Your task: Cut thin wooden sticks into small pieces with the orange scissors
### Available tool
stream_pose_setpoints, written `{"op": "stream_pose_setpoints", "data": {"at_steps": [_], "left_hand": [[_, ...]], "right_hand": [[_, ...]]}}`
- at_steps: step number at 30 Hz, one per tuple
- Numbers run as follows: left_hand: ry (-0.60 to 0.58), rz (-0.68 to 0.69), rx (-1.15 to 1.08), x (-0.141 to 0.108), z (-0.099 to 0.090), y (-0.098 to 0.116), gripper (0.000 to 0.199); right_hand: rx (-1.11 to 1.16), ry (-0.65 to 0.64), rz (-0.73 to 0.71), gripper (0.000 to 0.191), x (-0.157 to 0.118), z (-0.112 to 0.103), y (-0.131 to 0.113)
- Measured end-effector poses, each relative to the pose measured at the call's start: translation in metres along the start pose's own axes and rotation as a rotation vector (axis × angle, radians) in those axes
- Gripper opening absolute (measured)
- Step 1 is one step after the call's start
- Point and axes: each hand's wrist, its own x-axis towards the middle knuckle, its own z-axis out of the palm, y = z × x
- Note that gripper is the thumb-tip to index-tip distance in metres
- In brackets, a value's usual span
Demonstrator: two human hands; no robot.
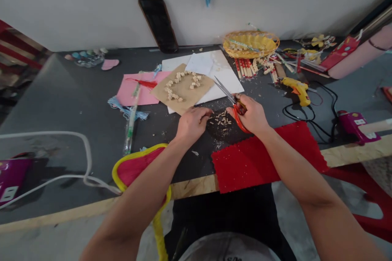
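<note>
My right hand (252, 115) is closed around the red-handled scissors (226, 89), whose blades point up and to the left over the edge of the white sheet. My left hand (192, 124) has its thumb and fingers pinched together; whatever lies between the fingertips is too small to make out. Between both hands, several short wooden stick pieces (222, 120) are scattered on the dark tabletop. Just beyond my left hand is a brown paper square (186, 98) bearing small pale bundles (174, 96) of cut sticks in a curved row.
A yellow basket (229, 51) stands at the back, with red-tipped sticks (245, 68) before it. Right of them lies a yellow glue gun (298, 89) with a black cord. Red felt (241, 165) covers the front edge. A phone (158, 24) leans on the wall; pink paper (121, 91) lies left.
</note>
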Motion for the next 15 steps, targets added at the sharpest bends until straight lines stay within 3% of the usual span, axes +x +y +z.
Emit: {"op": "stream_pose_setpoints", "data": {"at_steps": [8, 11, 15], "left_hand": [[0.043, 0.046, 0.047, 0.003, 0.001, 0.010, 0.014], [-0.041, 0.098, 0.127, 0.007, 0.004, 0.018, 0.018], [-0.182, 0.063, 0.337, 0.014, 0.005, 0.027, 0.026]], "right_hand": [[0.014, 0.025, 0.006, 0.043, 0.002, 0.002, 0.007], [0.014, 0.016, -0.015, 0.044, 0.003, 0.004, 0.009], [0.042, 0.027, -0.040, 0.045, 0.003, 0.004, 0.011]]}}
